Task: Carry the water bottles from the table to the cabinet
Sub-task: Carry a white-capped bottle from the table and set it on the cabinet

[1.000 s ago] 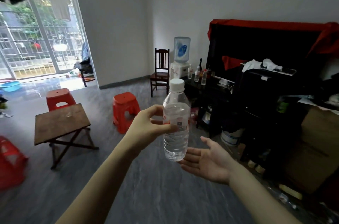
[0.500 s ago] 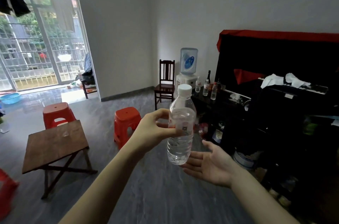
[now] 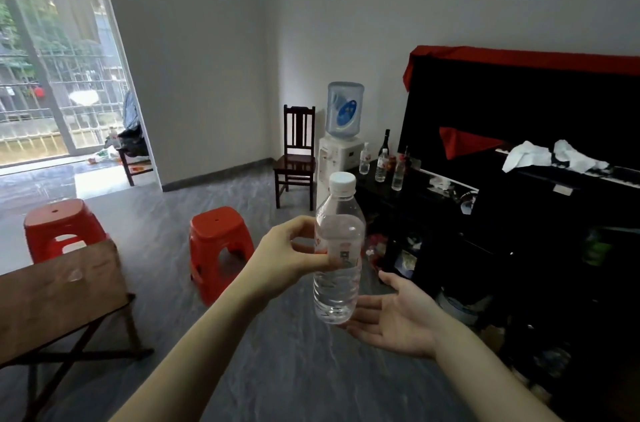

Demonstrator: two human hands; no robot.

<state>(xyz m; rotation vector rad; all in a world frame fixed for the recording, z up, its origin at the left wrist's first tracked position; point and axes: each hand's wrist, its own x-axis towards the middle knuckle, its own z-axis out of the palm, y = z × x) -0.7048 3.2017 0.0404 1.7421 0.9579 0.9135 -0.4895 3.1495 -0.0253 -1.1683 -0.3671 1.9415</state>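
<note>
Head cam, so just one view: one water bottle (image 3: 338, 248) with a white cap, held upright in mid-air, left hand (image 3: 287, 259) with its grip pinched around the label area. Right hand (image 3: 394, 314) sits just under the bottle's base, palm up, fingers spread loose and holding nothing; can't tell if it actually touches the base. Three more small clear bottles (image 3: 381, 165) stand on the black cabinet (image 3: 450, 214), next to one dark bottle. Two red stools (image 3: 216, 241), one wooden chair, one water dispenser. The wooden counter (image 3: 59, 286) is cut off at the left edge. The cabinet's lower shelves are too dark to make out.
</note>
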